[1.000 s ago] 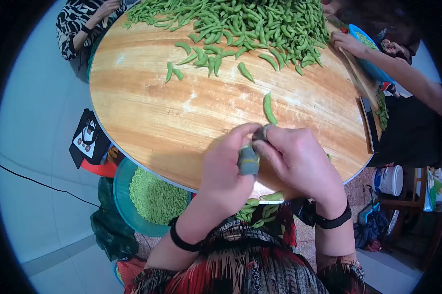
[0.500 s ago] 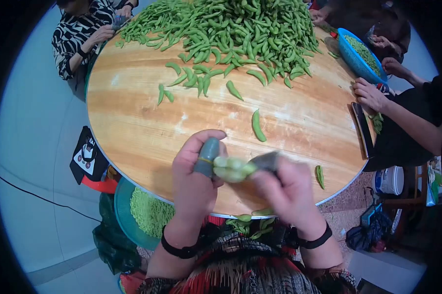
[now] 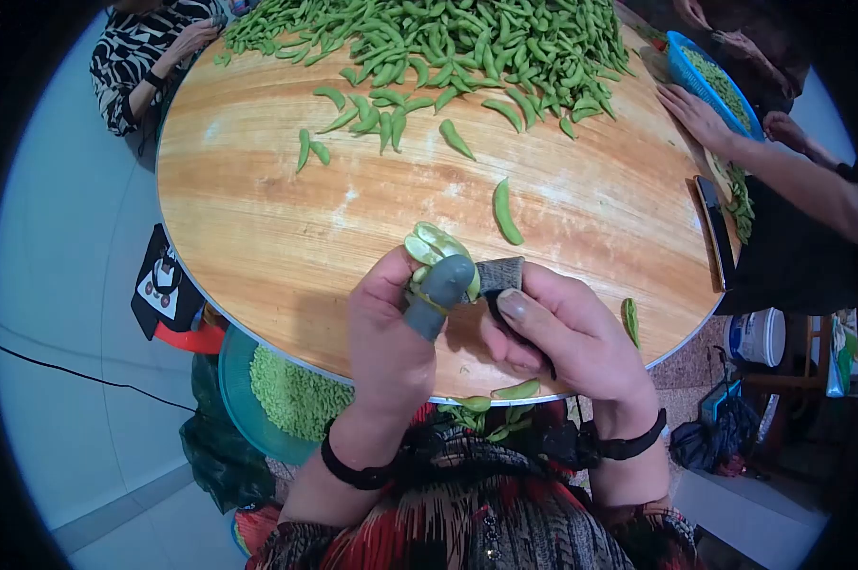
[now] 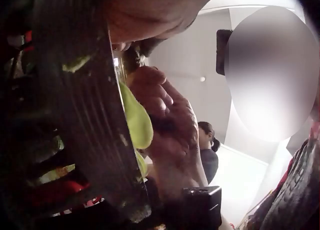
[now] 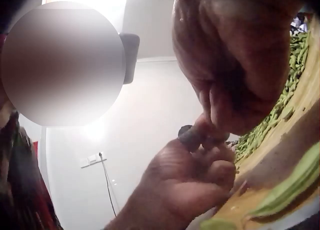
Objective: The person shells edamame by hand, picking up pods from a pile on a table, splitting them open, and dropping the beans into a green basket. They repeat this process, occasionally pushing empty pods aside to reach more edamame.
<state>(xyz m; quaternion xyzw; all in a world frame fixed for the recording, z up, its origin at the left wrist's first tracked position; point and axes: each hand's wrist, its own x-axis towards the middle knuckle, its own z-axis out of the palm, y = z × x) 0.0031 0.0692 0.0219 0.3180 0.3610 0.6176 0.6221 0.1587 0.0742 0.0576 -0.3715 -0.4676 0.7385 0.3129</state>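
My left hand (image 3: 391, 332) holds a split green soybean pod (image 3: 434, 242), its pale inside facing up. A grey finger cover (image 3: 446, 283) with a yellowish band sits on the left thumb, pressed against the pod. From the right, my right hand (image 3: 581, 332) meets the lower end of the pod with curled fingers. A textured grey covering (image 3: 500, 275) shows at its index finger, and a black strip (image 3: 524, 332) lies under its thumb. Past the hands, a single whole pod (image 3: 507, 211) lies on the round wooden table (image 3: 258, 209).
A large heap of soybean pods (image 3: 486, 47) covers the far side. At the lower left stands a teal basin (image 3: 234, 380) of shelled beans. A phone (image 3: 714, 233) lies at the right edge. Other people's arms (image 3: 790, 171) and a blue basket (image 3: 681, 66) are at the right.
Half a second ago the hands were farther apart, with the blurred pod between them. Now they are closer together, and the pod's opened halves stand up above the left thumb.
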